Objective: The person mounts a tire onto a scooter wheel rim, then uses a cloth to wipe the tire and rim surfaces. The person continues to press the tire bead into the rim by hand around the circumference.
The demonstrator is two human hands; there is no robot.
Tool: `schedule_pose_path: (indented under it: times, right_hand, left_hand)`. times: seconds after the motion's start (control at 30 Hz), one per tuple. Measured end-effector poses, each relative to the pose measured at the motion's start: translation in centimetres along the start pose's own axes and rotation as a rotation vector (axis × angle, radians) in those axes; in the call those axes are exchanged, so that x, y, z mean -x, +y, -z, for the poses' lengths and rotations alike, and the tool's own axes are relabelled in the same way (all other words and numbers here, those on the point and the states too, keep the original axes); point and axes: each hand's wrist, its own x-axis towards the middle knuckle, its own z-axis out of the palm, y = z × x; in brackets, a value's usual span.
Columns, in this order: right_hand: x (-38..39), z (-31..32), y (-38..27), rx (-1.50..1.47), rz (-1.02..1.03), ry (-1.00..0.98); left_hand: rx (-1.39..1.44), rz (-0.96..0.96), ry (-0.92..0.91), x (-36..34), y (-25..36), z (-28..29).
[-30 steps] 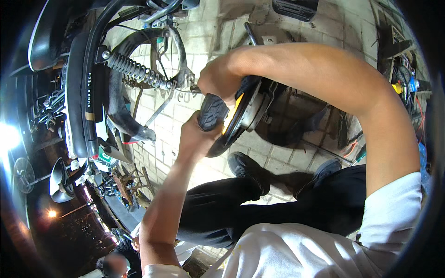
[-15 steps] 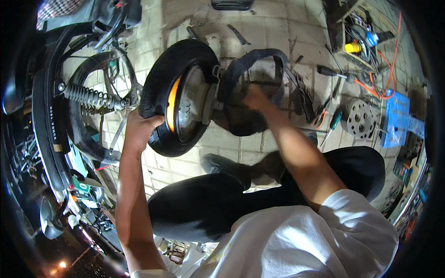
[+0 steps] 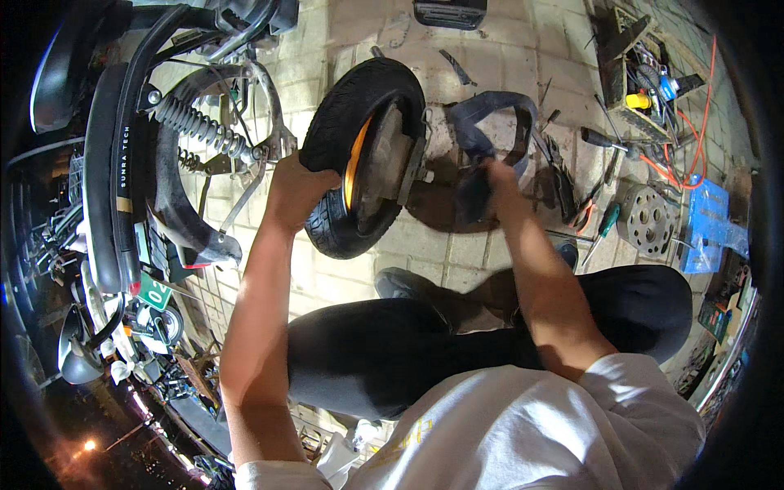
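My left hand [image 3: 298, 188] grips the left side of a black tyre [image 3: 343, 237] on a wheel with a grey hub [image 3: 384, 163] and an orange stripe, holding it upright at a tilt. Right of the wheel, my right hand [image 3: 502, 184], blurred, is closed on a dark rubber loop [image 3: 490, 104], which looks like an inner tube and is partly lifted over the paving.
A scooter frame with a coiled shock absorber [image 3: 196, 126] fills the left. At the right lie a tool crate [image 3: 645, 118], a screwdriver [image 3: 604, 224], a perforated metal disc [image 3: 645, 220], red cords and a blue plastic item [image 3: 706, 229]. My bent legs [image 3: 367, 351] are below.
A second ago both hands were on the tyre. My right hand has since moved right to the rubber loop, while my left hand stays on the tyre. The view has shifted.
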Motion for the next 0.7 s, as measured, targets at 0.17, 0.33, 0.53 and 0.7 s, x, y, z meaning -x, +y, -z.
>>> schedule_pose_path:
  times: [0.17, 0.33, 0.53, 0.7]
  right_hand:
    - [5.4, 5.0, -9.9, -0.704, -0.282, -0.624]
    - [12.5, 3.8, -13.0, -0.679, 0.191, -0.913]
    - [17.0, 1.2, -9.5, -0.753, 0.106, -1.192]
    - [17.8, -2.7, -9.3, -0.584, 0.308, -0.993]
  left_hand:
    - [-0.014, -0.032, 0.017, -0.5, 0.3, -0.5]
    - [-0.116, -0.128, 0.07, -0.7, 0.5, -0.4]
    - [-0.04, -0.099, -0.047, -1.7, -0.3, 0.7]
    - [0.066, -0.062, -0.068, -2.8, -1.9, 1.1]
